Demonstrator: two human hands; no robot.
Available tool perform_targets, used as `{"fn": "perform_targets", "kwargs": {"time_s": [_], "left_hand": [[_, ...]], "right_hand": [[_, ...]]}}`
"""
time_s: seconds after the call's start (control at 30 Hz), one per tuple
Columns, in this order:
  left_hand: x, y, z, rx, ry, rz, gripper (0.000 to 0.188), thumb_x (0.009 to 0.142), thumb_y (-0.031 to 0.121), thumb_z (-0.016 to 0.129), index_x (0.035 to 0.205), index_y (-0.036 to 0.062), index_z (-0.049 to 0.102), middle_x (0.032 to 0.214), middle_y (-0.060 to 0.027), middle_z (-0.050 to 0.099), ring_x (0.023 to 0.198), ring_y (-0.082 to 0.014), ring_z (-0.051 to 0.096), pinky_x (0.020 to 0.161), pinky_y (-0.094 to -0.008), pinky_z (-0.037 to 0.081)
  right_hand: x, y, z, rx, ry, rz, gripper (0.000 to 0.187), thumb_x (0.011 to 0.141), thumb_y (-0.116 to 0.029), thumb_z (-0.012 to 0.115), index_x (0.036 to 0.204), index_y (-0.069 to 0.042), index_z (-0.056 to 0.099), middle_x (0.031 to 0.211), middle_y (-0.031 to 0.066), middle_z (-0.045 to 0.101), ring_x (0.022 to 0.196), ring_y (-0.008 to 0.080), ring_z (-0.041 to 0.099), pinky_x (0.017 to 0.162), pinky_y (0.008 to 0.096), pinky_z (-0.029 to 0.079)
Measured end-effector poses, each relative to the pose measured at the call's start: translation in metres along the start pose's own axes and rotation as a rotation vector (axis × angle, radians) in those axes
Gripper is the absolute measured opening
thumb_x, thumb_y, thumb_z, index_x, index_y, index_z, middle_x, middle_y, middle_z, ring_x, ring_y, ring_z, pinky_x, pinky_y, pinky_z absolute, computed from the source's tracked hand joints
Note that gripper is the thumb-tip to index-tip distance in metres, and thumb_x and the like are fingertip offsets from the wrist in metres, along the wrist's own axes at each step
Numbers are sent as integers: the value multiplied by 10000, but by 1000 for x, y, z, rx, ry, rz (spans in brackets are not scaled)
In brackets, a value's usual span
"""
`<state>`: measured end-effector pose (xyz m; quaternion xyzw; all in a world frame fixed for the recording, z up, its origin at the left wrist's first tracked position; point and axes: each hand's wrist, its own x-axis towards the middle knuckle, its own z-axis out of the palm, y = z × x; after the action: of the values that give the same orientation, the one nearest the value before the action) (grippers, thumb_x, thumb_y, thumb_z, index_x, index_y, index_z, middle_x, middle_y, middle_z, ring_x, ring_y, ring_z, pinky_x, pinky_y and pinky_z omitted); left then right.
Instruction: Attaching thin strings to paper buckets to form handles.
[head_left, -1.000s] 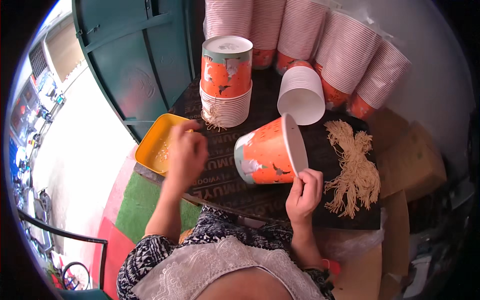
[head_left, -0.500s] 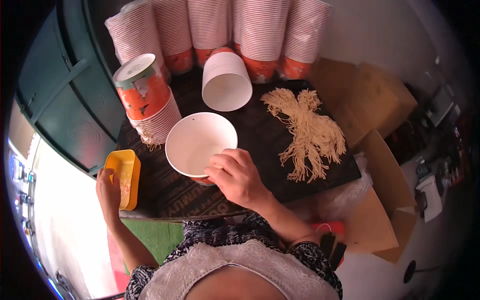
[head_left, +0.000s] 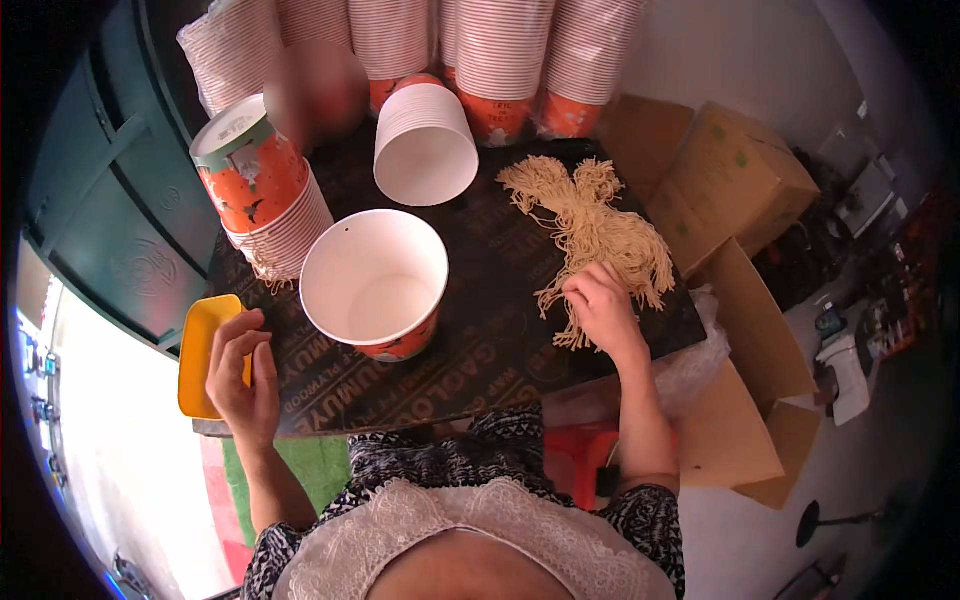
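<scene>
Over the right edge of a yellow tray [head_left: 190, 370], my left hand [head_left: 243, 385] is raised with its fingers curled toward the thumb; anything between the fingertips is too small to make out. My right hand [head_left: 608, 315] has its fingers closed on the lower strands of a bundle of beige strings [head_left: 610, 235] lying on the dark tabletop. Between the hands stands an open paper bucket [head_left: 375, 275], white inside and orange outside, with a small dark hole near its far rim. Neither hand touches it.
Behind it, a stack of white buckets [head_left: 428, 160] lies on its side. At left stands an upside-down orange stack [head_left: 255, 185] with strings hanging at its lower rim. Tall wrapped bucket stacks [head_left: 500, 60] line the back. Cardboard boxes [head_left: 745, 170] sit beyond the table's right side.
My right hand has left the bucket's near rim and moved right to the strings. My left hand has lifted from inside the yellow tray. The whole view has shifted slightly.
</scene>
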<state>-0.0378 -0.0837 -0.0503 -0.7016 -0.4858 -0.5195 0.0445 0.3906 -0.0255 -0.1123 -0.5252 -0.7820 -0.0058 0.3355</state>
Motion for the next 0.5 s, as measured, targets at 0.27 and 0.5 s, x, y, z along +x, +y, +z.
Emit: {"fn": "perform_targets", "kwargs": {"time_s": [0.27,0.5], "left_hand": [[-4,10,18,-102,-94,-33,58,823,-83,592,856,-38,608,1023,-154,648,919,-244,638,788,-306,498],[-12,4,15,-110,-130,-79,83,800,-88,604,864,-34,610,1026,-158,644,923,-258,638,797,-320,499]], "right_hand": [[42,25,9,-129,-171,-188,38,788,-42,653,823,-28,648,832,97,573,904,293,548,799,388,468],[49,25,12,-336,-327,-401,35,727,-59,641,742,-59,673,804,63,570,908,244,558,807,367,484]]}}
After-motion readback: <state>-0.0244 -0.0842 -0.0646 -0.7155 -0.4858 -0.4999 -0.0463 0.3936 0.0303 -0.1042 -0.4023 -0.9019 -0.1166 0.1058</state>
